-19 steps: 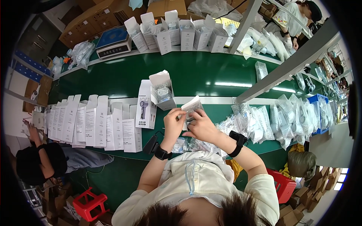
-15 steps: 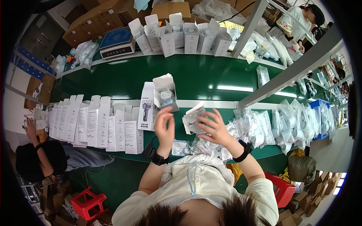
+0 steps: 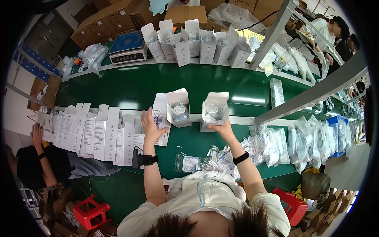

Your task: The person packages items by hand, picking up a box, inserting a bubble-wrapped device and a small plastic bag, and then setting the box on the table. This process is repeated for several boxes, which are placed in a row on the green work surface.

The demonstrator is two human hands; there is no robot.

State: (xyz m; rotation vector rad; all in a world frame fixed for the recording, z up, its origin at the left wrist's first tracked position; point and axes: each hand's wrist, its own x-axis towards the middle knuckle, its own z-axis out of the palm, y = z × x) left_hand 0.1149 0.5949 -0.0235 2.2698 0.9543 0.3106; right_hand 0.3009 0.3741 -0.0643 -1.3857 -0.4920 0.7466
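Observation:
My right hand grips the lower right of an open white carton with its flap up. Inside lies something in clear bubble wrap. To its left stands a second open white carton, likewise with a bubble-wrapped item inside. My left hand has its fingers spread and its thumb out. It is in front of a tall white box printed with a picture of a handheld device; whether it touches the box I cannot tell.
White cartons line the bench at left. Several open cartons and a scale stand along the back. Bubble-wrapped items and small clear bags lie at right and near. A metal post crosses at right.
The right-hand carton now stands upright beside the other open one, with my right hand lower on it. My left hand has moved left, away from the middle carton, and its fingers have spread.

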